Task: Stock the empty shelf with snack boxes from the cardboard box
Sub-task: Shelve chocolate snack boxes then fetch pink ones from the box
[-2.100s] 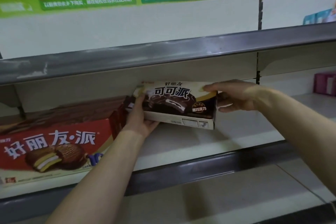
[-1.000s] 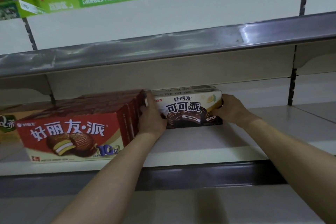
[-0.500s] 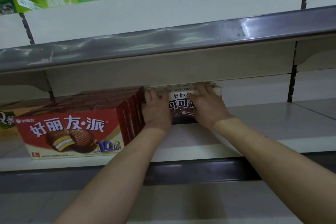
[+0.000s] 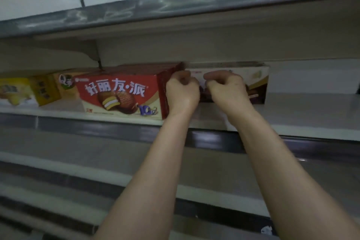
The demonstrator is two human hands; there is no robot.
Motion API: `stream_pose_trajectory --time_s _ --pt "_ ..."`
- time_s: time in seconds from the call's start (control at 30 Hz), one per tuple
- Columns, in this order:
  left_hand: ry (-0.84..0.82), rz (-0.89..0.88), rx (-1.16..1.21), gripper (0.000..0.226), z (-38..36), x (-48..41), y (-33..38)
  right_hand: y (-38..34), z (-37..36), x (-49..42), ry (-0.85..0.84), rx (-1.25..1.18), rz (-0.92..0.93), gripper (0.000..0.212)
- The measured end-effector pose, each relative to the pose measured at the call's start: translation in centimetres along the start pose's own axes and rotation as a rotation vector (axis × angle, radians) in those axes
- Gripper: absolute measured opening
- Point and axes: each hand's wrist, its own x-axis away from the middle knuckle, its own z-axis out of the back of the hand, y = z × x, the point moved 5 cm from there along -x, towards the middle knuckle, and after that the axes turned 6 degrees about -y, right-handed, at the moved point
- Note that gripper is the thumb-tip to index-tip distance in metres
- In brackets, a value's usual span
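Snack box [image 4: 257,84] on shelf [image 4: 311,108], touching red box [image 4: 120,93]; left hand [image 4: 182,92] and right hand [image 4: 227,90] fisted, gripping nothing, knuckles against its front, likely squaring it flush.

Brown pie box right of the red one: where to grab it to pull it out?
Brown pie box: probably best taken by its free right end, coming from the right, thumb on the front, fingers round the end panel. Its left end sits against the red box, and the upper shelf hangs close overhead.

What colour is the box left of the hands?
The box is mainly red; head view.
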Motion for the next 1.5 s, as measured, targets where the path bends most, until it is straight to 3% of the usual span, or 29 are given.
stream_pose_trajectory --time_s 0.23,0.67,1.07,1.5 --pt "0.254 0.182 0.175 0.017 10.7 8.2 -3.7 0.0 -7.0 8.8 -0.284 -0.265 -0.023 0.025" --pt "0.660 0.489 -0.051 0.018 33.7 17.3 -11.5 2.7 -27.7 22.2 -0.847 -0.112 -0.186 0.023" --pt "0.907 0.544 -0.150 0.023 60.2 23.7 -12.0 -6.0 -50.5 37.0 -1.177 -0.131 -0.156 0.015" --pt "1.222 0.606 -0.144 0.028 80.0 29.5 -11.9 -13.6 -69.0 48.4 -1.490 -0.139 -0.051 0.015"
